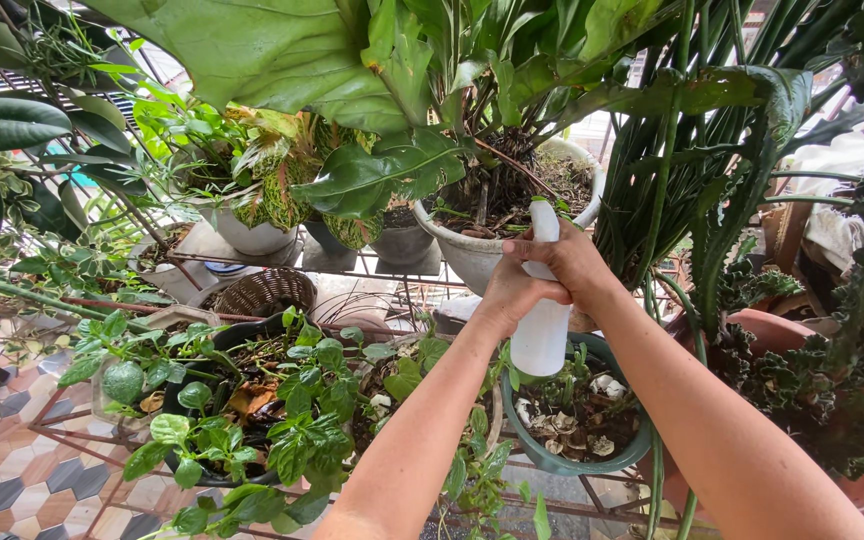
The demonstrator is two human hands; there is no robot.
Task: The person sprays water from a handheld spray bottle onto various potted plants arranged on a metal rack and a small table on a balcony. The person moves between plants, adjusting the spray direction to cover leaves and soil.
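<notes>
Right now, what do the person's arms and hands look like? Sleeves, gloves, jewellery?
Both forearms are bare up to the frame edge: no sleeves in view. The left hand and right hand wear no gloves. No watch, bracelet or ring shows on the visible sides. No markings or tattoos can be seen. The fingers are mostly hidden, so nails cannot be judged.

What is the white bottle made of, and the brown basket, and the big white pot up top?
The white spray bottle, gripped by the left hand and right hand, looks like smooth matte plastic, slightly see-through. The brown basket seems woven wicker or rattan: crossing strands show. The large white pot looks like ceramic or concrete, dull and stained; hard to tell which.
</notes>
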